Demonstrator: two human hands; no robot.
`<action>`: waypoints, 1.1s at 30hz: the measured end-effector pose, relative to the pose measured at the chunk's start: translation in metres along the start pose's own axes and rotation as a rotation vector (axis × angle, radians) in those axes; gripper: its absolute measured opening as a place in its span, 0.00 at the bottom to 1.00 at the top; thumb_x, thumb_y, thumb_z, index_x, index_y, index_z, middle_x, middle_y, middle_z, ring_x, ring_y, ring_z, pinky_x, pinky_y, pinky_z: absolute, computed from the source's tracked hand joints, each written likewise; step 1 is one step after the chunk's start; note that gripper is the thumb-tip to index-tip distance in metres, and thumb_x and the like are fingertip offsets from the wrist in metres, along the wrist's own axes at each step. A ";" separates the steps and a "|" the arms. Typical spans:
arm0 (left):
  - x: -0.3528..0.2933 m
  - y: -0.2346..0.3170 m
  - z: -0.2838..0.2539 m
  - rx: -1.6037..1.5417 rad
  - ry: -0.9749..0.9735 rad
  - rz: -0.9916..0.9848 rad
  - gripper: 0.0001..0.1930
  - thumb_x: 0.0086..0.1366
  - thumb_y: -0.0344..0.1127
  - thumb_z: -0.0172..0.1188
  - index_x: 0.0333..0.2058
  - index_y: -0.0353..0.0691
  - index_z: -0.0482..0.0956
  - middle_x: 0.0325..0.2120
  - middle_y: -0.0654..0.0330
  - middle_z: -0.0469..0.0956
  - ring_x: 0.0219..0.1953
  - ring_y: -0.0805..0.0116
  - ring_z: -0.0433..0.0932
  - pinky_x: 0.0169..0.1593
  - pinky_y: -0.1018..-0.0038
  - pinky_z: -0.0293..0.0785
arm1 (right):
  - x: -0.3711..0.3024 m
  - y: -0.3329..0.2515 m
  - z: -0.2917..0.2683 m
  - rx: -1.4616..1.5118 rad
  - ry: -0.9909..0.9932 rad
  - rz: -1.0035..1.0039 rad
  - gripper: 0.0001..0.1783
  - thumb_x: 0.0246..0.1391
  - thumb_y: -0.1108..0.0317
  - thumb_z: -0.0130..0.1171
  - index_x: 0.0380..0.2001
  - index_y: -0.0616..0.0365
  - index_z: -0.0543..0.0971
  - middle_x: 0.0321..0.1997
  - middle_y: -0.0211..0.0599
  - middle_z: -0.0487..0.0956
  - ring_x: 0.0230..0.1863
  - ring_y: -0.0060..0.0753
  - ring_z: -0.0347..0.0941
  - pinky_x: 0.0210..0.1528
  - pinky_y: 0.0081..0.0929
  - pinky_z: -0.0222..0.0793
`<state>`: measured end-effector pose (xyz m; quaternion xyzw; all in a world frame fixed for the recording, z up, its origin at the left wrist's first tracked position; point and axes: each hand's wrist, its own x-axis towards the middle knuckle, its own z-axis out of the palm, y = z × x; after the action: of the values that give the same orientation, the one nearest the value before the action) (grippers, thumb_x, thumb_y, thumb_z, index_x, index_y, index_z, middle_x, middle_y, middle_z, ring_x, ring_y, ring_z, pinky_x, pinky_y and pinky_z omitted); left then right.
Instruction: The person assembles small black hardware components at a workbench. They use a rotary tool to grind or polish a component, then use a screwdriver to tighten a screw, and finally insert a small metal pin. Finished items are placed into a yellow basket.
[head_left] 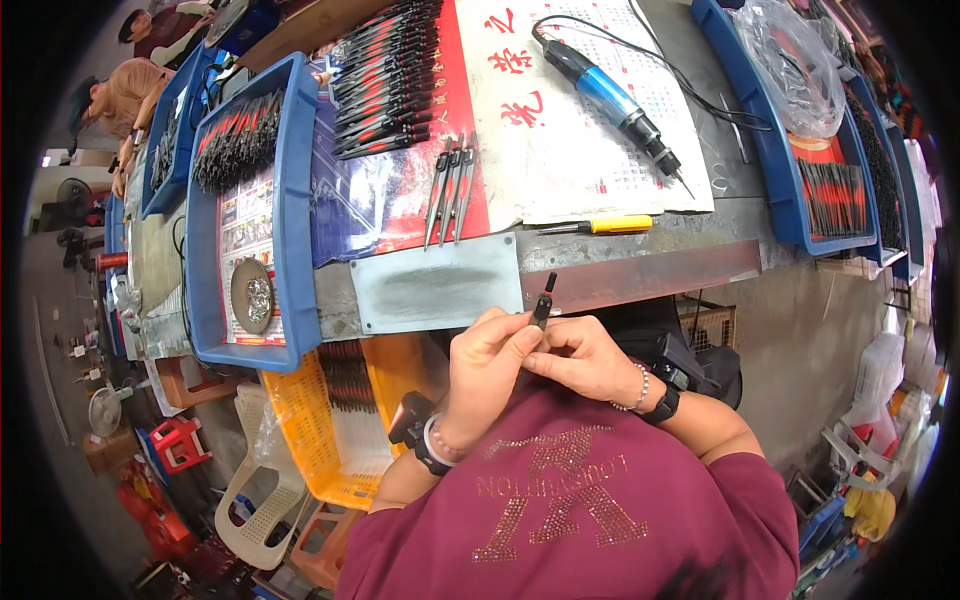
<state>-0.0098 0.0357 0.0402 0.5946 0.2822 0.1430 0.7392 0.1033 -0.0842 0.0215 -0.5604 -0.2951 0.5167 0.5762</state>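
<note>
Both hands at work: the left hand (pixel 490 355) pinches a slim black-and-red tool (pixel 542 309) between thumb and fingers, the right hand (pixel 592 362) pinching alongside. It points up, just before the workbench (pixel 738 218), near the pale pad (pixel 437 284).

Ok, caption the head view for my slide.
Left hand and right hand hold a slim black-and-red piece near a pale rectangular plate.

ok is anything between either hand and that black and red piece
Nothing visible: the left hand grips the black and red piece directly, and the right hand is close by its lower part, though the exact contact there is hidden.
</note>
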 end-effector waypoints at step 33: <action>0.006 0.023 -0.014 0.305 -0.245 0.029 0.10 0.63 0.23 0.58 0.43 0.29 0.81 0.23 0.64 0.70 0.27 0.77 0.66 0.31 0.80 0.62 | -0.008 -0.024 0.006 0.108 -0.025 0.260 0.12 0.57 0.68 0.62 0.24 0.65 0.80 0.21 0.29 0.78 0.20 0.14 0.72 0.22 0.16 0.67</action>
<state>-0.0105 0.0559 0.0591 0.7166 0.1997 0.0360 0.6673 0.1016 -0.0857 0.0471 -0.5557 -0.1989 0.6091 0.5298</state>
